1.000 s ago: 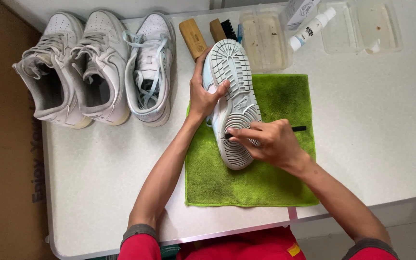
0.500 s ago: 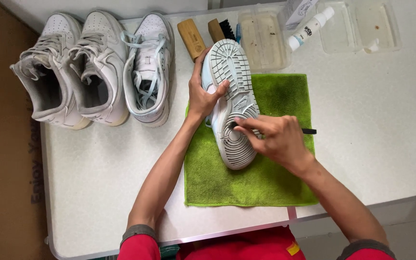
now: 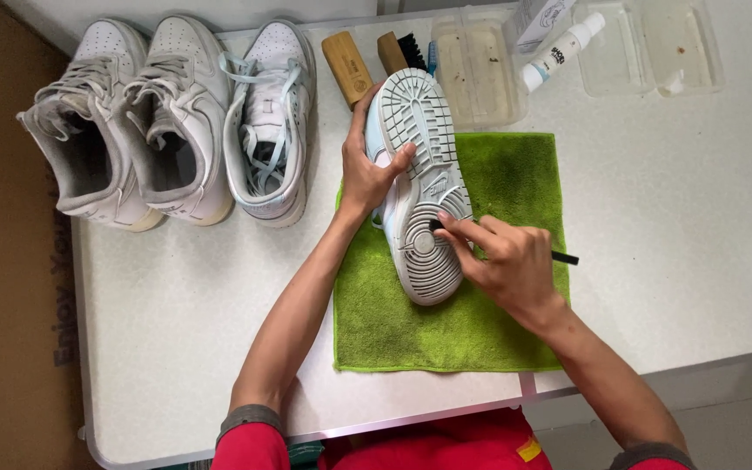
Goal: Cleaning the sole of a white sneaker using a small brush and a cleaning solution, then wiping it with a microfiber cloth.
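left hand clamps sneaker sole-up on green cloth, mid-bench | right hand fingers pinched on thin black tool at tread | risk: tool skids off groove, jabs left fingers; shoe rolls if grip eases

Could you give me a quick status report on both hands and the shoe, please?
Left hand grips upturned sneaker by its side. Right hand pinches thin black tool, tip on the sole. Sneaker on green cloth; nothing in the way.
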